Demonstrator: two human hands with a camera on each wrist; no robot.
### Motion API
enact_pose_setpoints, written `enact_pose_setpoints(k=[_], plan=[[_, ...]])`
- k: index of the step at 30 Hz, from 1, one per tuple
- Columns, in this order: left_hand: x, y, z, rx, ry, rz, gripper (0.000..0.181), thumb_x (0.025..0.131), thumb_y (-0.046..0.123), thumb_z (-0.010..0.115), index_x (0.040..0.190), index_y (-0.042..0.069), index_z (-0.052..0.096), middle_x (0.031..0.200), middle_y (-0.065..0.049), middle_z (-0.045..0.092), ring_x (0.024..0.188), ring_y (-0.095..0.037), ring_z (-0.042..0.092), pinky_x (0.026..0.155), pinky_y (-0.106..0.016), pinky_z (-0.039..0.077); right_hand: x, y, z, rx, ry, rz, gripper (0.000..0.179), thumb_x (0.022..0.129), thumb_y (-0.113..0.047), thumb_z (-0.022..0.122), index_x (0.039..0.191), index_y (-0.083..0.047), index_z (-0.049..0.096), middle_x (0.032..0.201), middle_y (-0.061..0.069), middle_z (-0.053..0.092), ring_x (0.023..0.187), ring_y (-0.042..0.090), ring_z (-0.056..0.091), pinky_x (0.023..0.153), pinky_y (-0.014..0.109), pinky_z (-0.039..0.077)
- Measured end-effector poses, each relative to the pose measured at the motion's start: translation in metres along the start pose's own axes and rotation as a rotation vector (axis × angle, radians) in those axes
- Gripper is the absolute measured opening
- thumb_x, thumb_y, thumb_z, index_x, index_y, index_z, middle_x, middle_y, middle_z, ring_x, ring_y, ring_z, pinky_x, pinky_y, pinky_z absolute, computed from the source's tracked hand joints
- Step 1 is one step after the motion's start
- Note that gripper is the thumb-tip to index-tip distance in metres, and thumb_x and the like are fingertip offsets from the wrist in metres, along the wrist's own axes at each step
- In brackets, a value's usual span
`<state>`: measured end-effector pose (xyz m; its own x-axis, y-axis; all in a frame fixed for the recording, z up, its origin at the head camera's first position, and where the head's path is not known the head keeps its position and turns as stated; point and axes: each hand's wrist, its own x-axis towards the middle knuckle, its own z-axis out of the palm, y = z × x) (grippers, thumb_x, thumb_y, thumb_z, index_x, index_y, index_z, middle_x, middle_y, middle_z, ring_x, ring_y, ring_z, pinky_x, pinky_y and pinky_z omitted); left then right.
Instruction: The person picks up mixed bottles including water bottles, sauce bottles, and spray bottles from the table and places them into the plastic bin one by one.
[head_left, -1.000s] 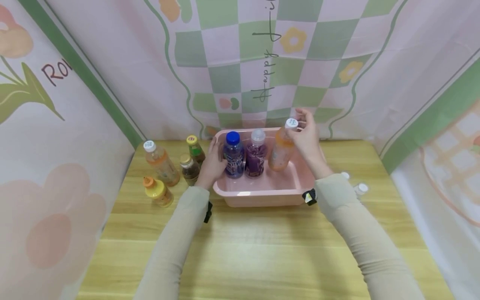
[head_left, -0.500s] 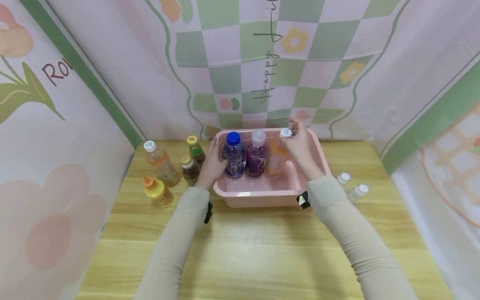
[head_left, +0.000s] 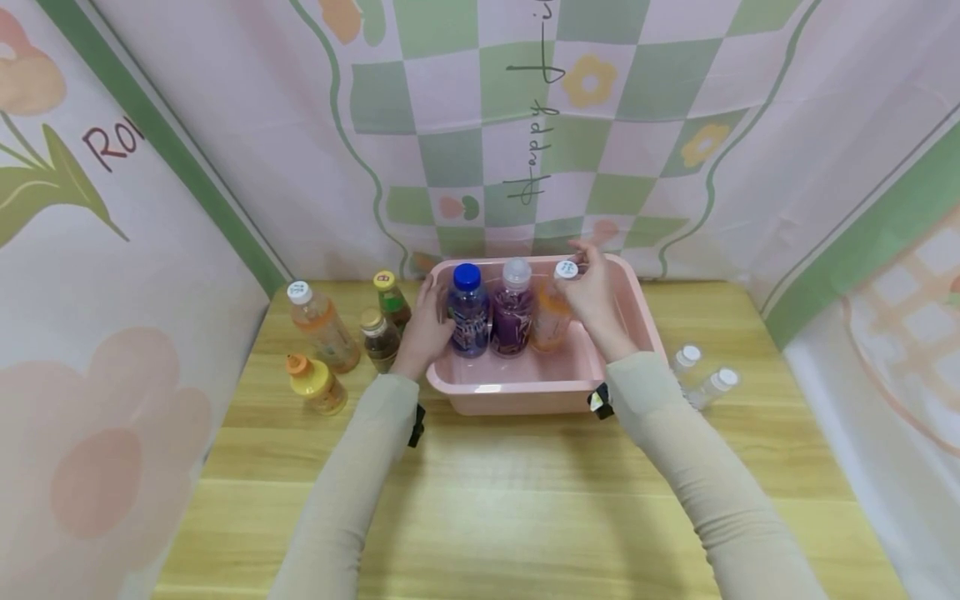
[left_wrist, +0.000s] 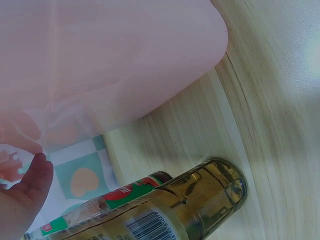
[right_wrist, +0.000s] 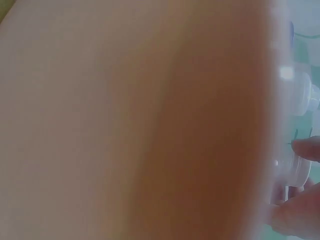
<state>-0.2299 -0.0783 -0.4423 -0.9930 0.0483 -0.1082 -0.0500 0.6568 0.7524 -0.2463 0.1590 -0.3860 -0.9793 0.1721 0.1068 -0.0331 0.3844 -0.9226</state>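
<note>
Inside the pink plastic tub (head_left: 517, 398), my right hand (head_left: 592, 296) pinches the white cap of an orange drink bottle (head_left: 551, 321), which stands upright. Beside it in a row are a purple drink bottle (head_left: 512, 317) and a blue-capped bottle (head_left: 468, 321). My left hand (head_left: 426, 333) grips the tub's left rim, thumb on the inner side near the blue-capped bottle. In the left wrist view, its fingertips (left_wrist: 42, 172) meet the rim. The right wrist view is mostly filled by a blurred surface, with fingertips (right_wrist: 305, 150) around the cap at its right edge.
Left of the tub stand a brown bottle (head_left: 380, 337), a green-labelled bottle (head_left: 390, 300), another orange drink bottle (head_left: 330, 333) and a yellow squeeze bottle (head_left: 318, 387). Two small clear white-capped bottles, one a clear bottle (head_left: 712, 390), stand at right. A patterned curtain (head_left: 517, 125) hangs behind the table (head_left: 487, 500).
My right hand has moved left and down with the orange drink bottle, bringing it beside the purple one. My left hand keeps its place on the rim.
</note>
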Motion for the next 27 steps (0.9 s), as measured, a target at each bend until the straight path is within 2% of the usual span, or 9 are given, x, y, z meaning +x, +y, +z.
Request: enact_pose_setpoints(k=[3,6,10,15,18,27], plan=[[-0.0003,-0.0001,-0.0001,-0.001,0.001,-0.003,0.071,0.089,0.010,0.054,0.152,0.016,0.023,0.163,0.003,-0.002,0.142,-0.033,0.031,0.113,-0.053,0.034,0.0005,0.0013,0.0008,-0.001,0.009,-0.009,0.066,0.072,0.017,0.054,0.136,0.004,0.043,0.107,0.012,0.047,0.104,0.029,0.053,0.087,0.027,0.050],[-0.0005,-0.0002,-0.0001,-0.003,-0.002,-0.004,0.071,0.089,0.010,0.054,0.152,0.015,0.023,0.163,0.003,-0.002,0.142,-0.033,0.032,0.113,-0.053,0.034,0.0008,0.0032,0.0014,-0.005,0.016,-0.009,0.066,0.072,0.017,0.054,0.135,0.004,0.044,0.104,0.012,0.048,0.104,0.031,0.054,0.088,0.029,0.049],[-0.0002,-0.0003,0.0001,-0.003,0.000,-0.003,0.071,0.089,0.010,0.054,0.152,0.015,0.023,0.163,0.004,-0.001,0.142,-0.033,0.033,0.113,-0.053,0.035,0.0015,0.0051,0.0020,-0.023,0.023,-0.004,0.065,0.072,0.015,0.055,0.135,0.004,0.045,0.103,0.011,0.048,0.103,0.031,0.055,0.083,0.024,0.048],[0.0001,-0.0002,0.0001,-0.003,0.001,-0.004,0.071,0.089,0.010,0.054,0.152,0.016,0.022,0.163,0.004,-0.001,0.141,-0.033,0.034,0.113,-0.052,0.035,0.0023,0.0048,0.0021,-0.021,0.012,0.006,0.064,0.074,0.015,0.055,0.136,0.004,0.044,0.111,0.018,0.049,0.107,0.034,0.056,0.092,0.036,0.052],[0.0003,0.0002,0.0000,-0.007,0.000,-0.001,0.070,0.089,0.010,0.053,0.152,0.016,0.023,0.163,0.004,-0.002,0.142,-0.032,0.033,0.113,-0.052,0.035,0.0024,0.0044,0.0016,-0.010,0.002,0.012,0.063,0.076,0.014,0.055,0.137,0.004,0.042,0.118,0.023,0.049,0.112,0.036,0.054,0.099,0.042,0.050],[0.0002,-0.0004,0.0001,0.000,-0.005,-0.001,0.070,0.089,0.011,0.054,0.152,0.017,0.022,0.163,0.003,-0.002,0.142,-0.033,0.032,0.112,-0.053,0.036,0.0041,0.0072,0.0004,0.008,-0.013,0.030,0.063,0.079,0.012,0.055,0.139,0.004,0.039,0.124,0.026,0.048,0.116,0.035,0.051,0.103,0.042,0.048]])
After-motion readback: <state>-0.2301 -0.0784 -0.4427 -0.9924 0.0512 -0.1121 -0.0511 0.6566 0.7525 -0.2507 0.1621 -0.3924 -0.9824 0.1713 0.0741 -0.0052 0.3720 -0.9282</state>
